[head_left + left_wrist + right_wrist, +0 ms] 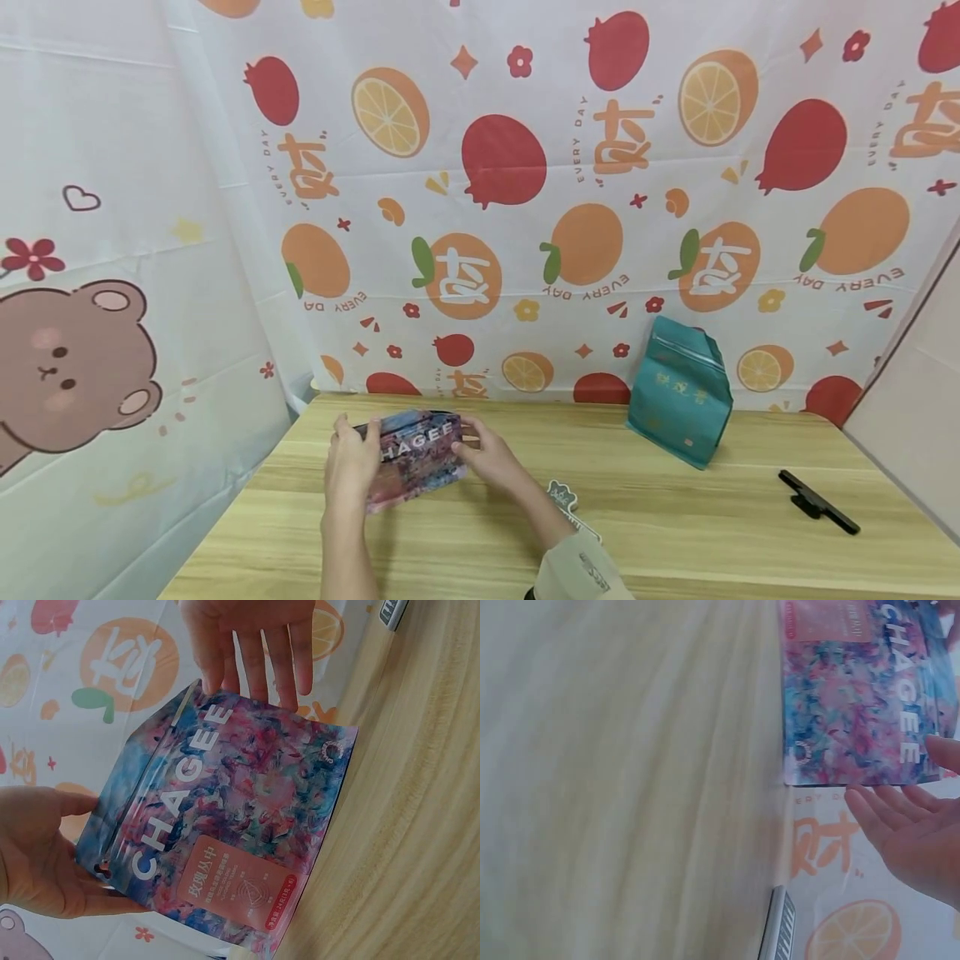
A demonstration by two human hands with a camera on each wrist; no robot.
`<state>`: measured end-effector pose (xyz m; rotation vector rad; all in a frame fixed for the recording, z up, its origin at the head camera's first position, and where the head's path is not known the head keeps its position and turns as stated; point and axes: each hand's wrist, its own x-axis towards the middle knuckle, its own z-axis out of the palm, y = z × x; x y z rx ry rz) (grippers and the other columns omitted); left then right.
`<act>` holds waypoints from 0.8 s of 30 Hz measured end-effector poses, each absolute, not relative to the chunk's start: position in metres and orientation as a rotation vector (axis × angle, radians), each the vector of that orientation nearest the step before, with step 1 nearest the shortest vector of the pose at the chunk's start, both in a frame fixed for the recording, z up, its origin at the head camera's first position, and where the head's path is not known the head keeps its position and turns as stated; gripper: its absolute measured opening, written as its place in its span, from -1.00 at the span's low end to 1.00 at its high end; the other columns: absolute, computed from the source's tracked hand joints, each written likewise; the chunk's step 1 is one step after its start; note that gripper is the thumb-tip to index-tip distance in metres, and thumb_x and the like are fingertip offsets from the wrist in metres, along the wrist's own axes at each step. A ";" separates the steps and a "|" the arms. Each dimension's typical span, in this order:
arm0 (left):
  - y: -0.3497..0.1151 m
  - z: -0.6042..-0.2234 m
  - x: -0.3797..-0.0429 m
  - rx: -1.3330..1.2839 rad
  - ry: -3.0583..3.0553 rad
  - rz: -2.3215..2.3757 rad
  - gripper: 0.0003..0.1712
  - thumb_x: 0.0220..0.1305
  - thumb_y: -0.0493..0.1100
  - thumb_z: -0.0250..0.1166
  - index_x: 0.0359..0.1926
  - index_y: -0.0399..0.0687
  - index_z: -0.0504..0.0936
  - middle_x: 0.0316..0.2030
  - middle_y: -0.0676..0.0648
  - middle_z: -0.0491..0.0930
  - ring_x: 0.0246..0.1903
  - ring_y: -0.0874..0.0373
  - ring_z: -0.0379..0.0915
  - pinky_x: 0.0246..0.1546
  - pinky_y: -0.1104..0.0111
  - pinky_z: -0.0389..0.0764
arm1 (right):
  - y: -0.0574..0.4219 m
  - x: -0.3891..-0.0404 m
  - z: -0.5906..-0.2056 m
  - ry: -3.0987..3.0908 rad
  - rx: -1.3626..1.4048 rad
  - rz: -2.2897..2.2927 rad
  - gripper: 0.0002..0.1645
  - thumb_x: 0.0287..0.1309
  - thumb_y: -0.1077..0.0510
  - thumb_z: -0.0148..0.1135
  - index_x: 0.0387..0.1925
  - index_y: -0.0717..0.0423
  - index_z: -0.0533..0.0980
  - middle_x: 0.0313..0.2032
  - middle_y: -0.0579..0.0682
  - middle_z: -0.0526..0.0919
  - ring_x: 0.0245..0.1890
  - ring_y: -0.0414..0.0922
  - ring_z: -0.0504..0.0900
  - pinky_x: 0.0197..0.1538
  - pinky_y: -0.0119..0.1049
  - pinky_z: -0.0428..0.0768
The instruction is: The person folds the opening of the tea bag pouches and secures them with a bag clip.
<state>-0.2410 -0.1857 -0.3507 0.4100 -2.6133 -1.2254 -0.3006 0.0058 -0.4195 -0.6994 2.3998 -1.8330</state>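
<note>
Both hands are at a CHAGEE tea pouch covered in blue, pink and purple brushwork, with a pink label on its front. My left hand holds the pouch's left end, thumb near the zip-top edge and fingers reaching behind. At the opposite end is my right hand, its thumb at the front corner and its fairly straight, spread fingers along the side edge. In the left wrist view the pouch shows its front, with the right hand above it. The pouch's lower edge is close to the wooden table.
A teal tea bag stands at the back right. A black bar-shaped object lies near the right edge. Just behind the right forearm is a flat white-edged item, partly hidden. A fruit-print curtain hangs behind the table.
</note>
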 end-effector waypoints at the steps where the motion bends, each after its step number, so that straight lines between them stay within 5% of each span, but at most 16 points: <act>1: -0.186 -0.350 -0.241 0.399 -2.617 -1.228 -0.20 0.40 0.06 -0.18 0.30 -0.55 -0.19 0.17 -0.63 -0.02 0.10 -0.52 0.01 0.07 -0.18 0.07 | 0.007 -0.300 -0.419 2.404 -0.697 -1.825 -0.44 0.23 0.21 0.12 0.21 0.33 0.23 0.05 0.28 0.44 0.02 0.17 0.45 0.00 -0.07 0.44; 24: -0.187 -0.345 -0.234 0.273 -2.675 -1.313 -0.18 0.39 0.11 -0.18 0.33 -0.48 -0.16 0.24 -0.55 -0.05 0.20 -0.43 -0.09 0.13 -0.14 -0.02 | 0.025 -0.275 -0.405 2.417 -0.757 -1.680 -0.34 0.26 0.18 0.09 0.34 0.12 0.12 0.06 0.31 0.40 0.01 0.16 0.46 -0.02 -0.06 0.44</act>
